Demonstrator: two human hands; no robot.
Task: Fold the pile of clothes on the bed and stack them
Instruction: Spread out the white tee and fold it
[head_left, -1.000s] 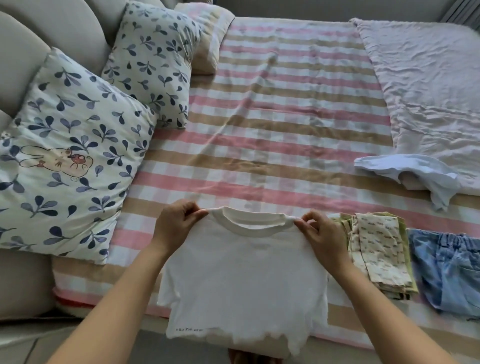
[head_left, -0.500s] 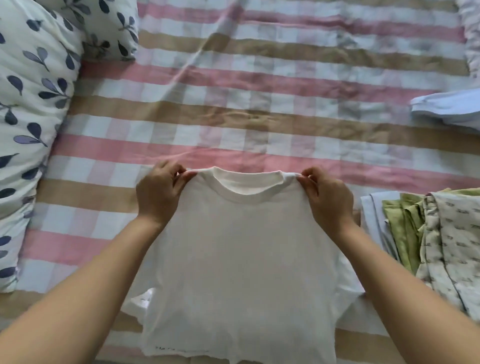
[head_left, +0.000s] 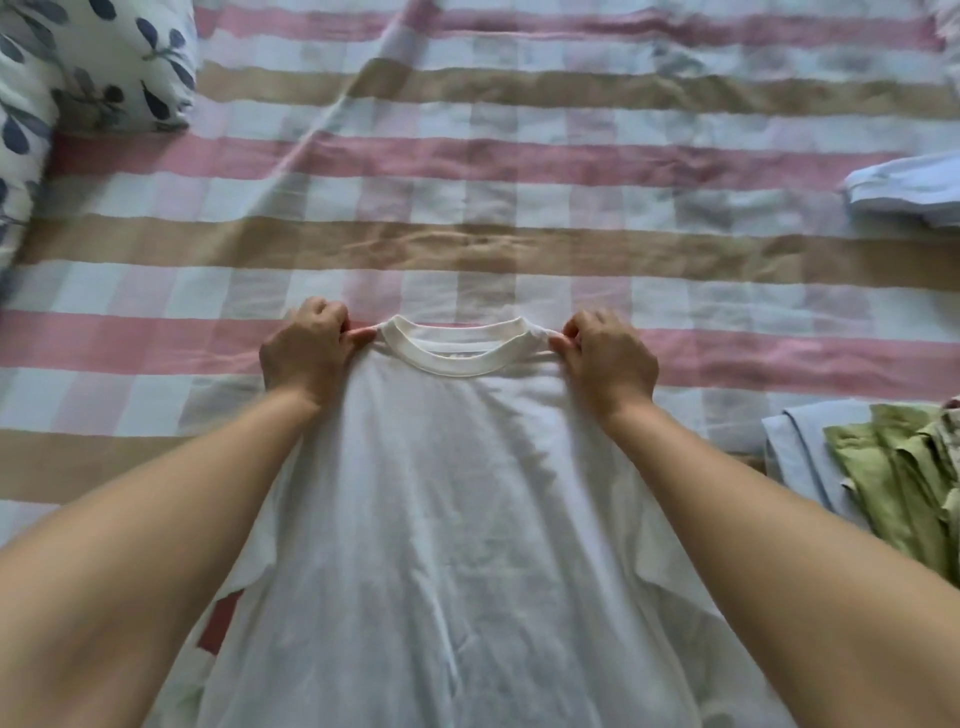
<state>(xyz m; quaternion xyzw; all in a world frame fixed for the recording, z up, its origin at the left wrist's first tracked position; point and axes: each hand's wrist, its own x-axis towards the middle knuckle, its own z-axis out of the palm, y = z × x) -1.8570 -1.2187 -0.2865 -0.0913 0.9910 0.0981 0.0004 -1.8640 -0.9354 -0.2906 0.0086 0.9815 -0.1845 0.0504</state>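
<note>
A white T-shirt (head_left: 457, 519) with a cream ribbed collar lies spread out, neck away from me, on the striped bed sheet (head_left: 519, 171). My left hand (head_left: 306, 358) pinches the shirt's left shoulder beside the collar. On the other side of the collar my right hand (head_left: 608, 358) pinches the right shoulder. Both forearms stretch over the shirt's sides and hide parts of the sleeves. The hem runs out of view at the bottom.
A stack of folded clothes (head_left: 883, 478), light blue below and green on top, sits at the right edge. A white garment (head_left: 909, 195) lies further back on the right. A leaf-print pillow (head_left: 78, 73) fills the top left corner.
The shirt went from hanging in my hands to lying flat on the sheet, carried further onto the bed. My view has dropped closer to the bed. Both hands keep their pinch.
</note>
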